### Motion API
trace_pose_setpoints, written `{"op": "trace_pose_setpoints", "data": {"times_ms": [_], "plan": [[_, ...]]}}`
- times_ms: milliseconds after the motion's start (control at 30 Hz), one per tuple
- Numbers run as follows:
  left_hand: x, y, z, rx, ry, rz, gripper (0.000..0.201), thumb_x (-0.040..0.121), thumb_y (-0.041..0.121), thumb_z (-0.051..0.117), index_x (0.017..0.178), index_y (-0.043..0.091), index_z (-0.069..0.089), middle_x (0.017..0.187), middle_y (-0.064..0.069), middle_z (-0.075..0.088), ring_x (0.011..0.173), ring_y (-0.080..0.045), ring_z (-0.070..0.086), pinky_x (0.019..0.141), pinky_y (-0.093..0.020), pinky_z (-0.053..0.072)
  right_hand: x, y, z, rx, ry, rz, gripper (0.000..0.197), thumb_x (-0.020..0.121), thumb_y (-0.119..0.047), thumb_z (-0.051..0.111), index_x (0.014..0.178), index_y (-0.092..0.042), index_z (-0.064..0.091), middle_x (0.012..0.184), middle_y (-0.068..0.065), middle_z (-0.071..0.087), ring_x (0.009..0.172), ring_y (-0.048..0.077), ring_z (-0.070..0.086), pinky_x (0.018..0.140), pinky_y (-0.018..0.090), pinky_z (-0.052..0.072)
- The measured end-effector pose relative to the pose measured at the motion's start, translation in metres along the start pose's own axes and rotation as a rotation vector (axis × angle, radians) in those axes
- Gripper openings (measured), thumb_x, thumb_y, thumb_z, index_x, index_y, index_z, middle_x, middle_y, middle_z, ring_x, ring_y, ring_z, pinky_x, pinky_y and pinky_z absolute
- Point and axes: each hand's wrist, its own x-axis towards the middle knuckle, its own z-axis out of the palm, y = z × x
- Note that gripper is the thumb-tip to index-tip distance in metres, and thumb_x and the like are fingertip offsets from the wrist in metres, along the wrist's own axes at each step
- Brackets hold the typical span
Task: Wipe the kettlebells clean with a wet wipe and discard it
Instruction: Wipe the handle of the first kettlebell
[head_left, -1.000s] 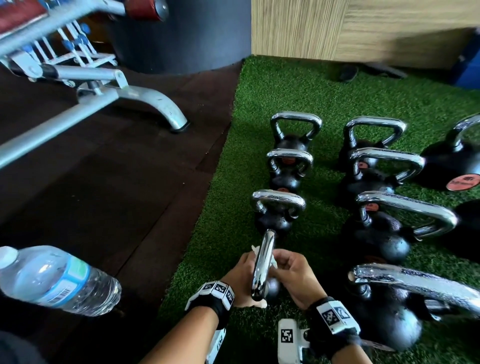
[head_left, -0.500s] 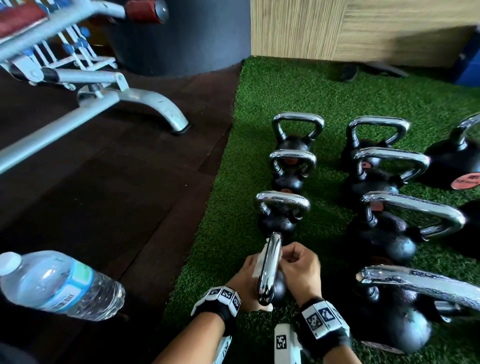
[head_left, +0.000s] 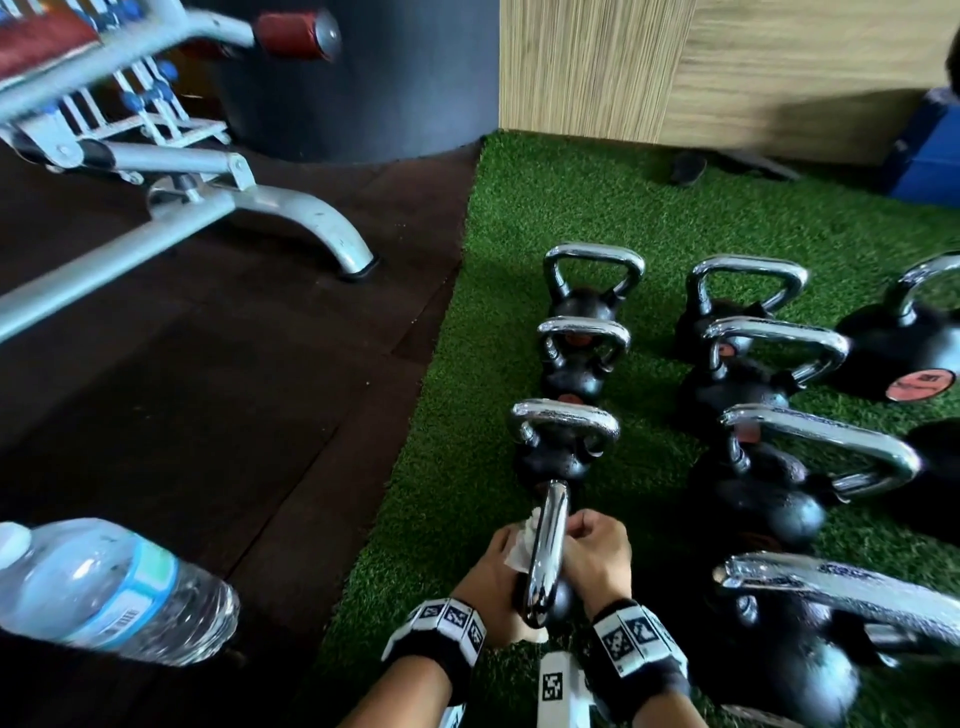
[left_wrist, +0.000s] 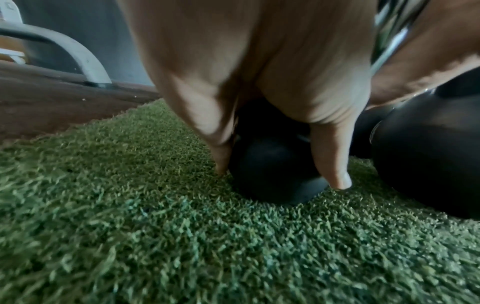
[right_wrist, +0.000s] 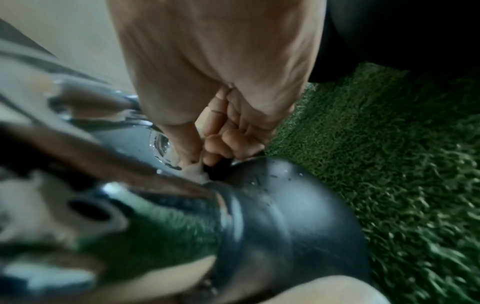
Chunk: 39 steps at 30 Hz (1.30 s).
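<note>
The nearest kettlebell (head_left: 545, 561) of the left-hand row stands on the green turf (head_left: 452, 467), its chrome handle turned edge-on to the head camera, and both hands are on it. The left hand (head_left: 493, 577) cups the black ball from the left side: in the left wrist view its fingers (left_wrist: 332, 164) reach down over the round body to the grass, thumb on one flank and fingers on the other, so it grips the ball. The right hand (head_left: 597, 551) is closed into a loose fist against the right side of the handle, and the right wrist view shows its curled fingers (right_wrist: 228, 142) pinching a scrap of white wet wipe (right_wrist: 194, 172) against the spot where the handle meets the ball. More of the wet wipe shows in the head view as a crumpled white wad on the handle's left side, just above the left hand. Three more small kettlebells (head_left: 566, 431) stand in line beyond this one, and larger ones (head_left: 769, 478) stand in a second row to the right, the closest at the frame's lower right. A clear water bottle (head_left: 104, 592) with a pale label lies at lower left over the dark rubber floor (head_left: 208, 389), and a grey bench frame (head_left: 234, 208) stands further back on it.
</note>
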Motion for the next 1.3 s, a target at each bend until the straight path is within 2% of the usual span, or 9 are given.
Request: {"op": "trace_pose_setpoints", "data": {"times_ms": [100,200,300,433,667,800,900,1167,1300], "plan": [[0.000,-0.003,0.002,0.100,0.019,0.085,0.110,0.066,0.046,0.086,0.152,0.005,0.031,0.152,-0.014,0.039,0.142,-0.033,0.030,0.122,-0.041,0.029,0.001,-0.009,-0.009,-0.101,-0.108,-0.025,0.015,0.071,-0.018,0.073,0.060,-0.017,0.063,0.061,-0.002,0.067,0.061,0.015,0.062,0.058,0.027,0.049],[-0.005,-0.002,0.007,0.375,0.104,0.015,0.096,0.079,0.083,0.044,0.146,0.015,0.038,0.145,0.002,0.055,0.145,-0.024,0.028,0.125,-0.029,0.021,0.002,-0.015,-0.024,-0.325,-0.100,-0.230,0.011,0.077,-0.018,0.068,0.071,-0.022,0.060,0.066,-0.007,0.064,0.066,0.012,0.060,0.053,0.011,0.038],[-0.008,-0.006,0.015,0.189,0.106,-0.112,0.130,0.060,0.096,0.054,0.160,0.020,0.015,0.167,0.002,0.013,0.155,-0.010,-0.002,0.127,-0.035,0.014,-0.001,-0.028,-0.040,-0.365,-0.104,-0.565,0.033,0.079,-0.006,0.064,0.100,-0.030,0.060,0.072,-0.016,0.062,0.065,-0.003,0.056,0.057,0.007,0.038],[-0.019,0.007,0.002,0.087,0.209,-0.217,0.131,0.054,0.098,0.055,0.157,0.029,0.011,0.163,0.013,0.017,0.144,-0.009,0.034,0.115,-0.035,0.040,0.001,-0.048,-0.049,-0.560,-0.259,-0.696,0.058,0.082,0.001,0.058,0.128,-0.035,0.061,0.111,-0.006,0.067,0.099,0.014,0.066,0.089,0.027,0.054],[-0.025,-0.001,-0.028,0.216,0.110,-0.172,0.098,0.063,0.090,0.056,0.145,0.046,0.028,0.139,0.027,0.039,0.113,-0.003,0.058,0.093,-0.033,0.054,-0.022,-0.052,-0.066,-0.747,-0.187,-0.582,0.049,0.078,-0.004,0.052,0.123,-0.023,0.061,0.102,0.001,0.069,0.095,0.023,0.068,0.077,0.033,0.058],[-0.022,-0.013,-0.052,0.013,0.114,-0.207,0.053,0.068,0.067,0.074,0.116,0.053,0.057,0.101,0.037,0.066,0.091,0.015,0.063,0.083,-0.019,0.055,-0.044,-0.046,-0.077,-0.801,-0.189,-0.452,0.018,0.077,-0.004,0.053,0.089,-0.016,0.060,0.080,0.000,0.064,0.076,0.020,0.067,0.062,0.030,0.057],[-0.016,-0.015,-0.063,-0.101,0.051,-0.257,0.034,0.067,0.052,0.084,0.097,0.055,0.069,0.087,0.032,0.072,0.080,0.012,0.068,0.073,-0.014,0.054,-0.058,-0.039,-0.078,-0.802,-0.194,-0.405,0.018,0.080,-0.005,0.054,0.091,-0.017,0.060,0.082,-0.001,0.065,0.076,0.017,0.066,0.061,0.028,0.057],[-0.010,0.000,-0.092,0.057,-0.160,-0.337,0.035,0.066,0.038,0.086,0.096,0.049,0.071,0.094,0.022,0.075,0.090,0.006,0.069,0.082,-0.016,0.054,-0.065,-0.047,-0.087,-0.735,-0.208,-0.363,0.019,0.080,-0.002,0.048,0.086,-0.015,0.061,0.082,0.000,0.063,0.077,0.019,0.065,0.065,0.031,0.057],[0.011,0.023,-0.157,0.307,-0.311,-0.370,0.054,0.080,0.008,0.068,0.129,0.032,0.065,0.121,0.012,0.071,0.101,-0.002,0.067,0.090,-0.016,0.054,-0.065,-0.057,-0.106,-0.530,-0.194,-0.427,0.038,0.081,0.000,0.055,0.102,-0.025,0.075,0.098,-0.003,0.070,0.086,0.011,0.068,0.073,0.019,0.056]]}}
